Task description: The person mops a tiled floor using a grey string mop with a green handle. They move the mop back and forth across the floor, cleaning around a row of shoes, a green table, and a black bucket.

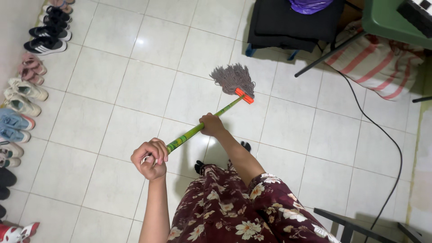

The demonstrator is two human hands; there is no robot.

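Left hand [150, 158] is clamped around the upper end of a green mop handle [204, 123]; right hand [211, 124] grips it midway. Grey mop head [233, 78] rests on the white tiled floor [112, 81], near a black chair [292, 22].

a dark maroon garment [234, 207] printed with cream and pale pink flowers and small leaves is worn, falling loosely over the body. a wide short sleeve [274, 189] of the same cloth is seen on the right arm. both forearms are left bare. dark footwear [199, 166] is glimpsed below the hem.
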